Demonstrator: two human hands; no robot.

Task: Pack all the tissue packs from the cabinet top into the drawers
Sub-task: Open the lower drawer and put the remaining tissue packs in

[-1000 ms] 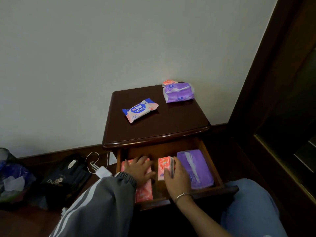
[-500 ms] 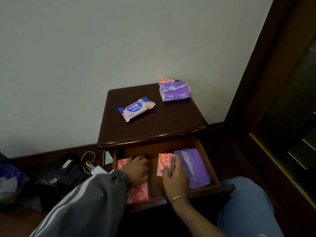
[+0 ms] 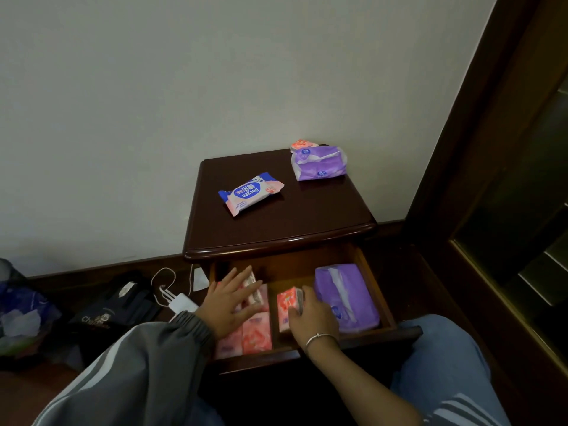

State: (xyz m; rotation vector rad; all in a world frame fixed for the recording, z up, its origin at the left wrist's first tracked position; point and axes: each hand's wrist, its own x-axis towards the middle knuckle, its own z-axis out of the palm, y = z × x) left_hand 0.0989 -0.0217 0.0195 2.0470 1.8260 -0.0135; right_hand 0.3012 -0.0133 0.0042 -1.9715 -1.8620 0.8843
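On the dark wooden cabinet top (image 3: 307, 210) lie a blue-and-pink wipes pack (image 3: 250, 192), a purple tissue pack (image 3: 319, 162) and a small pink pack (image 3: 302, 144) behind it. The top drawer (image 3: 362, 338) is pulled open. Inside lie pink packs (image 3: 256, 335) at the left and a large purple pack (image 3: 347, 296) at the right. My left hand (image 3: 229, 302) rests with spread fingers over the pink packs. My right hand (image 3: 310, 315) grips a small pink pack (image 3: 287, 304) standing on edge in the middle of the drawer.
A white charger with cable (image 3: 181, 302) and a dark bag (image 3: 113, 309) lie on the floor left of the cabinet. A bin with a plastic bag (image 3: 18, 309) sits at far left. A dark wooden door frame (image 3: 479, 167) stands to the right. My knee (image 3: 439, 358) is beside the drawer.
My left hand has straightened its fingers and spread out over the pink packs. My right hand still holds the upright pink pack. The camera view shifted slightly.
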